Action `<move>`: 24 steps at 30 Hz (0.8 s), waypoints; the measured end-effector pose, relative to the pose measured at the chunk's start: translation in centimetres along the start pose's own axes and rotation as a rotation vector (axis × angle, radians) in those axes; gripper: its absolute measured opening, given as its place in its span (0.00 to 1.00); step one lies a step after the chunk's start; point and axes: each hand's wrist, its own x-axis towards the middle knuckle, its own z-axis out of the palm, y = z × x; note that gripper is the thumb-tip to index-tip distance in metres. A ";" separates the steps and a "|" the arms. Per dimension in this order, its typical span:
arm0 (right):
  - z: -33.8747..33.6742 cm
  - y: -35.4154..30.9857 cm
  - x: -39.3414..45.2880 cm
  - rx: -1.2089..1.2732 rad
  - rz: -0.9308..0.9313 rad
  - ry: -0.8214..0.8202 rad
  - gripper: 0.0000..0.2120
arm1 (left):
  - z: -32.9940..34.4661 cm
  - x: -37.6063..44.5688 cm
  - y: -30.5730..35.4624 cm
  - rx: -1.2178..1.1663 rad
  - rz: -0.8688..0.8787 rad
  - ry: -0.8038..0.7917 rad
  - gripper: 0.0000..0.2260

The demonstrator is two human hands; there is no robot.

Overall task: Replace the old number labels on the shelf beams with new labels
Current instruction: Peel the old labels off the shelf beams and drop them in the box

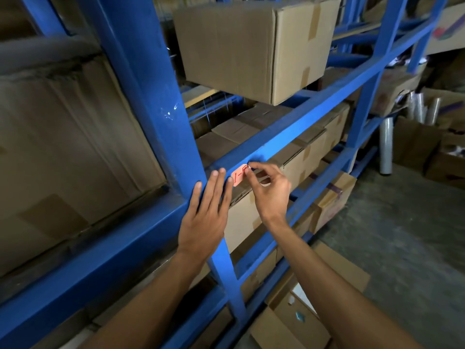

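We are looking at a pink label (pixel 238 176) with red writing, sitting centre frame on the blue beam (pixel 297 127), just right of the post (pixel 156 102). Our right hand (pixel 270 187) is pinching the label's upper right corner between thumb and forefinger. Our left hand (pixel 205 217) is lying flat with fingers straight, palm on the post and beam joint, fingertips touching the label's left edge.

We cannot tell whether this label is coming off or going on. Its lower part is looking lifted away from the beam, so peeling is our guess.

Risks from here:
- Label is tearing if we are pulling fast or at a steep angle, leaving scraps stuck to the paint.
- Corner is slipping out of the pinch, since only a small bit is being held.
- If this is a fresh one, it is going on crooked or creased, as the left fingers are only steadying one end.

Edges and room: the beam face is narrow, and the label is nearly as tall as it, so little slack above or below. The post is blocking movement to the left. To the right, the beam is running bare toward upper right, with open room there. Boxes (pixel 297 167) are sitting close behind and below the beam, touching distance from the right knuckles, so pulling toward us is the freer path. A big box (pixel 251 46) is sitting on the shelf above, well apart.
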 end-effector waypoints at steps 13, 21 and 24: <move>-5.5 2.9 -0.5 0.054 0.183 0.022 0.02 | -0.5 0.3 0.8 -0.122 -0.082 -0.042 0.31; -10.9 13.2 -5.7 -0.270 0.444 -0.036 0.03 | 1.5 -1.6 8.1 -0.592 0.006 -0.378 0.43; -12.8 17.5 -8.8 -0.380 0.587 -0.072 0.04 | 4.3 -3.9 11.8 -0.721 0.120 -0.493 0.39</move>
